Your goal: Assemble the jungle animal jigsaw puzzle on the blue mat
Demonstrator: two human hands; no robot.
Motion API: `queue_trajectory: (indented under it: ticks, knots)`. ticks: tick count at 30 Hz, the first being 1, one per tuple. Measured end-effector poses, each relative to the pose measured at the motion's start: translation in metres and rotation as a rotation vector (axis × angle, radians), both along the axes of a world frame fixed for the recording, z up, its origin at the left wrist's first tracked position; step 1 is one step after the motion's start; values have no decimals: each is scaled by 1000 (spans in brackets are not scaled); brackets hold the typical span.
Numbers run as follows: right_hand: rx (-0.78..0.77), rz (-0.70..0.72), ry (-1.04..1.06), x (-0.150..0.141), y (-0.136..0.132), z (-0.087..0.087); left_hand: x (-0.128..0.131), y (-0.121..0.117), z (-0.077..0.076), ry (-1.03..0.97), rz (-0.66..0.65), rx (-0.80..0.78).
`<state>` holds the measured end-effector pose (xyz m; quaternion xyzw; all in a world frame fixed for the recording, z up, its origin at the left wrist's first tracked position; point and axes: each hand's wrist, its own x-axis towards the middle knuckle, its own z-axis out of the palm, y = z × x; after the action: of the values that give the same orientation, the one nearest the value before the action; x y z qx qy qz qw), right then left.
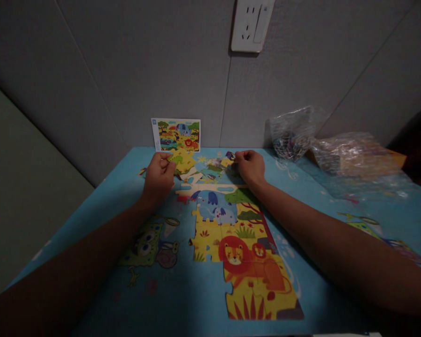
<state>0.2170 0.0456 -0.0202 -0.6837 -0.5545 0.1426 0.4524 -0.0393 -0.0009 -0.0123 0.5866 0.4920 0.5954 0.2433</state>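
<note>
A partly joined animal jigsaw [243, 255] with a lion and blue elephants lies on the blue table [182, 299]. Loose pieces [205, 168] are heaped at its far end. My left hand [158, 177] is closed in a pinch on a yellow and green puzzle piece [177, 159] at the left of the heap. My right hand [250, 166] rests curled at the right of the heap, fingers pressed on a small piece there; I cannot make out which one. A reference picture card [176, 134] leans against the wall behind the heap.
Two crinkled clear plastic bags [291, 133] [351, 154] lie at the back right of the table. A white wall socket [251, 24] is high on the grey wall. Cartoon prints [150, 243] cover the tabletop.
</note>
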Motion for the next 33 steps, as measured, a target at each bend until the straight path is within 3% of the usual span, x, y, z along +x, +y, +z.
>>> queue_trajectory:
  ticks: [2,4,6,9,11,14,19,25,30,33]
  knots:
    - [-57,-89,-38,0,-4,3,0,-1,0,18,-17,-6]
    - [15,-44,-40,-6,-10,6,0,-2,1,31,-44,-18]
    - [123,190,9,-16,-19,8,2,-5,2,39,-81,-34]
    - [122,650,70,-31,-31,9,7,-9,4,45,-151,-64]
    - [113,771,46,-37,-36,8,9,-11,4,38,-187,-82]
    - [123,704,43,-37,-34,6,8,-7,3,-12,-140,-79]
    - [64,404,-17,-28,-26,5,-1,3,-1,-109,50,-28]
    - [-73,133,-316,-26,-27,7,4,-6,5,17,25,-48]
    - [48,117,-422,-26,-31,8,4,-9,6,162,-29,-29]
    - [213,361,-340,-30,-36,11,6,-10,4,287,-77,9]
